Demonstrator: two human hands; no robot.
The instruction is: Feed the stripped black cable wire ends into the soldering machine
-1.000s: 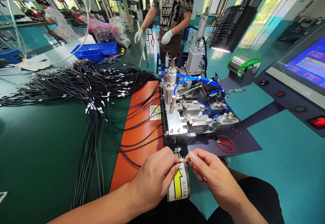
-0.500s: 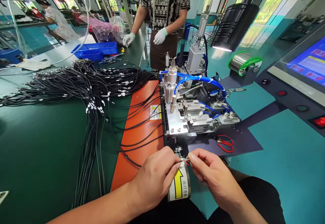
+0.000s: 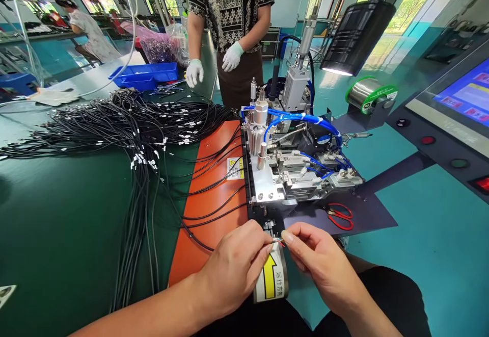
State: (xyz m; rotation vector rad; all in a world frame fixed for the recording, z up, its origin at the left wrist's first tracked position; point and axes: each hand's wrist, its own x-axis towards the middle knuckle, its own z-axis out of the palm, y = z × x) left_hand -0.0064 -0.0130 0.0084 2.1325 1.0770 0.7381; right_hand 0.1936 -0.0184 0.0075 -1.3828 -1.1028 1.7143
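Note:
Between thumb and fingers, my left hand (image 3: pixel 240 263) pinches a black cable (image 3: pixel 198 241) close to its stripped end. Thin coloured wires (image 3: pixel 280 241), red and green among them, stick out past the fingertips. My right hand (image 3: pixel 315 255) is closed in a pinch on the tips of these wires. Both hands are just in front of the soldering machine (image 3: pixel 294 169), above a curved white plate (image 3: pixel 270 281) with a yellow arrow. Several black cables run across the orange board (image 3: pixel 214 174) into the machine's left edge.
A large heap of black cables (image 3: pixel 133 118) covers the green bench mat (image 3: pixel 69 225). Red-handled scissors (image 3: pixel 340 216) lie right of the machine, below a solder spool (image 3: pixel 369 95) and black lamp (image 3: pixel 357 36). A gloved co-worker (image 3: pixel 233 26) stands behind; a control panel (image 3: pixel 454 128) is at right.
The co-worker has shifted left, lifting one gloved hand off the bench. My hands stay nearly in place, still pinching the cable end and its wires.

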